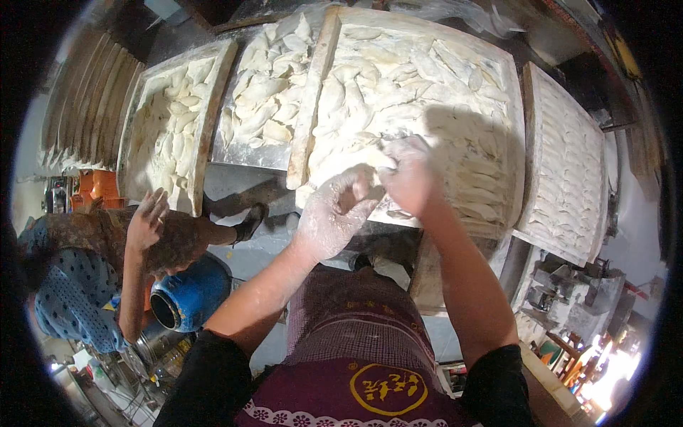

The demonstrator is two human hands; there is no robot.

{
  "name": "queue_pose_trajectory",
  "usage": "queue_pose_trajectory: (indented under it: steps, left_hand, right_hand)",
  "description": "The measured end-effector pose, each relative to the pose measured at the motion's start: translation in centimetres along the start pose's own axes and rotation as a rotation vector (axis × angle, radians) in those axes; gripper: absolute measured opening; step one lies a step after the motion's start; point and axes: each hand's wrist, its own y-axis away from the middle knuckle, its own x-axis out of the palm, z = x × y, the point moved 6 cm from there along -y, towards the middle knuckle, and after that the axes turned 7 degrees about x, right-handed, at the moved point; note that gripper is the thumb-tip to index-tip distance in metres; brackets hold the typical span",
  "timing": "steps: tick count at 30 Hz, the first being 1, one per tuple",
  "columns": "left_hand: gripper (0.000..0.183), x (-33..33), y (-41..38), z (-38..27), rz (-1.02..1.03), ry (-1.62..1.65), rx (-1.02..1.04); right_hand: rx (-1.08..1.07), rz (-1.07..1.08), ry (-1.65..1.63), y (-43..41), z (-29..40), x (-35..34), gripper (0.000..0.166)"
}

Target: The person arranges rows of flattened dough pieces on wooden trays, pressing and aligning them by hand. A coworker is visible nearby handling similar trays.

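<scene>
Both of my hands, white with flour, are raised close together over the front of a wooden tray [512, 176] spread with floured dough pieces. My left hand [336, 205] has its fingers curled, the thumb and forefinger apart, with nothing seen between them. My right hand [410, 171] is blurred; its fingers are bent around a pale piece of dough [380, 157]. Twisted dough pieces [347, 99] lie in a loose heap beyond my hands. Slim dough pieces [480, 197] lie in rows at the tray's right side.
More dough pieces [261, 107] lie on a dark surface to the left. A co-worker's hand [147, 221] is near another tray [213, 107]. A tray of neat rows [565, 160] is at the right. A blue drum [195, 293] stands on the floor, and boards [88, 101] stand stacked upper left.
</scene>
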Motion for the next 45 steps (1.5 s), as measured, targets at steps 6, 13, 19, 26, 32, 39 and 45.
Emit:
queue_pose_trajectory:
  steps: [6, 13, 19, 26, 32, 39, 45]
  left_hand:
    - [0.036, 1.5, -1.5, -1.9, -0.030, 0.017, -0.027]
    - [0.019, 3.4, -1.3, -4.5, 0.006, -0.001, 0.019]
    - [0.016, 4.5, -1.1, -5.2, 0.173, -0.393, 0.279]
    - [0.039, 5.6, 1.8, -2.0, 0.651, -0.208, 0.170]
    - [0.023, 5.0, -2.1, -0.5, 0.493, -0.030, -0.568]
    - [0.018, 3.7, -5.4, 0.5, 0.586, -0.842, 0.357]
    - [0.020, 4.1, -4.9, -0.3, 0.550, -0.951, 0.419]
  right_hand:
    - [0.139, 0.087, -0.345, 3.6, 1.0, -5.8, 0.024]
    - [-0.098, -0.072, -0.378, 6.2, 0.8, -7.2, 0.027]
    - [-0.076, -0.121, -0.303, 8.0, 0.1, -7.2, 0.021]
    - [-0.057, 0.117, -0.179, 10.9, -3.2, -6.7, 0.023]
    - [0.397, 0.369, -0.281, 8.9, -7.2, -7.0, 0.020]
    - [-0.338, -0.008, 0.378, 7.3, -6.5, -5.6, 0.006]
    - [-0.198, -0.074, 0.311, 8.0, -6.7, -6.3, 0.014]
